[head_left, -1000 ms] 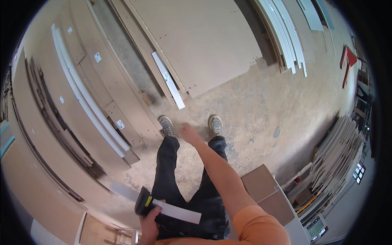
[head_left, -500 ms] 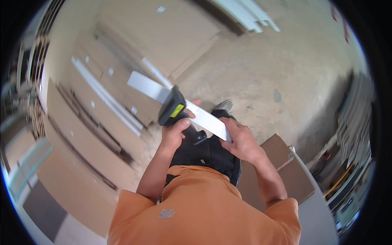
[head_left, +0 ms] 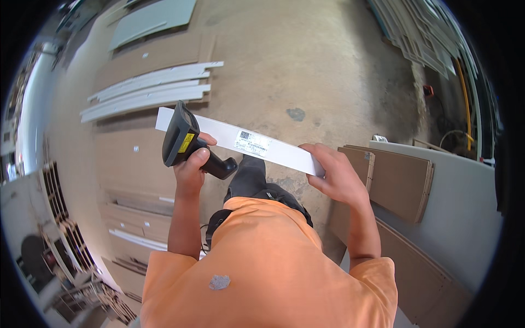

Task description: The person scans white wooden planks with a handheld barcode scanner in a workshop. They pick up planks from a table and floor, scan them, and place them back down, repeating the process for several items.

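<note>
My left hand (head_left: pixel 192 168) is closed around a black handheld barcode scanner (head_left: pixel 178 136) with a yellow label on its side. Its fingers also reach the edge of a narrow white board (head_left: pixel 221 133), which lies behind the scanner. The board's right end is pinched by my right hand (head_left: pixel 340 176), thumb below and fingers above. A white printed label (head_left: pixel 252 143) with a square code and bars is stuck near the middle of the board. The scanner's grip points down to the right, and its head covers part of the board's left end.
Stacks of brown panels with white strips (head_left: pixel 147 87) lie on the floor to the left. On the right, brown boards (head_left: pixel 402 177) lean against a large pale panel (head_left: pixel 465 191). Many thin sheets (head_left: pixel 418 35) stand at the far right. Concrete floor (head_left: pixel 306 65) stretches ahead.
My view has turned to the right, and the white board now lies closer to level across it. Its printed label has come into sight. Both hands keep their holds.
</note>
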Tool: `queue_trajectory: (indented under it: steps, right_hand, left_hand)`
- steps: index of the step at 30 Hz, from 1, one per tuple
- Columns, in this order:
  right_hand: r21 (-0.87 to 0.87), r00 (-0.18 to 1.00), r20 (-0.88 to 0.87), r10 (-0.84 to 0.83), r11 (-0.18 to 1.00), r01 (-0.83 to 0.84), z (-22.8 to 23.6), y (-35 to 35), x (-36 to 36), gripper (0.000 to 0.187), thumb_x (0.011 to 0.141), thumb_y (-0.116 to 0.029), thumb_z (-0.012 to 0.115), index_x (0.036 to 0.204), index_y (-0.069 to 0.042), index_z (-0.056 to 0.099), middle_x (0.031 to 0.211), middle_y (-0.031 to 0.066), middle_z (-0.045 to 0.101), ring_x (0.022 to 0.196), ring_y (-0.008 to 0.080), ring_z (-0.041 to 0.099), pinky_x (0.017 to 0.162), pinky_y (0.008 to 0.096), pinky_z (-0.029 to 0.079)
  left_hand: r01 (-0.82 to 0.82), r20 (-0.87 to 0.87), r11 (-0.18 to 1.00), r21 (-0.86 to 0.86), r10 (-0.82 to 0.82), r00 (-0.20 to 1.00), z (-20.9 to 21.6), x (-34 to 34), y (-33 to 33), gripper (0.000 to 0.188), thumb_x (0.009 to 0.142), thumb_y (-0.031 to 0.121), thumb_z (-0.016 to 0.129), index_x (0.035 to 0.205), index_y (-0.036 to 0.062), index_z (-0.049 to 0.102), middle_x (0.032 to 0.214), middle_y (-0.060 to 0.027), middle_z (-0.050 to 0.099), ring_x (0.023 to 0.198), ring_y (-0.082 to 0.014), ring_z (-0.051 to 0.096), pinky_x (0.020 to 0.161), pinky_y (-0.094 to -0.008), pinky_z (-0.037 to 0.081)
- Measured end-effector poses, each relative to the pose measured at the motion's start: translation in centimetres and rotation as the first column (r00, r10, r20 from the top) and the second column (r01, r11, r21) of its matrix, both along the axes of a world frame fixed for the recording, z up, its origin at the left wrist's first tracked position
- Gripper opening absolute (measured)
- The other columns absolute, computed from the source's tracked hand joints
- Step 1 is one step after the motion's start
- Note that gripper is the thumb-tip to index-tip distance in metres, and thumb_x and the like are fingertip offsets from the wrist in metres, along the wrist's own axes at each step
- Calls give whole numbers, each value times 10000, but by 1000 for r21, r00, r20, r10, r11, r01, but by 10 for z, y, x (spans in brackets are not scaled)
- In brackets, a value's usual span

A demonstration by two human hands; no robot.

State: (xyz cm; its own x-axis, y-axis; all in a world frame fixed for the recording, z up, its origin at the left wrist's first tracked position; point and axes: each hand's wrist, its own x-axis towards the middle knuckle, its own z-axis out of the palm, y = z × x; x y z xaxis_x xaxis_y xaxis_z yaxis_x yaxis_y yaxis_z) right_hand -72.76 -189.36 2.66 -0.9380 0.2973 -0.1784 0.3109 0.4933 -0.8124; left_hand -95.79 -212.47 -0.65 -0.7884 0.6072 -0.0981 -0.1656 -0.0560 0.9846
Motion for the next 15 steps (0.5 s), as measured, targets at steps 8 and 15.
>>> queue_trajectory:
  steps: [8,15]
  right_hand:
    - [468,951,-193,-241,829,305,-19,181,-7,533,780,-135,811,1259,-72,586,904,110,591,824,322,612,692,450,483]
    - [620,695,-269,-667,432,655,14,358,52,564,722,-128,844,1234,-74,613,917,91,609,819,307,620,675,420,494]
  left_hand:
    - [561,147,817,-135,-543,827,0,-35,263,393,762,293,760,1034,21,681,926,-51,679,672,-81,530,555,-216,390]
    - [795,-168,424,-433,-905,391,65,19,515,184,718,78,768,860,-6,687,696,-113,683,618,-161,625,628,-332,524]
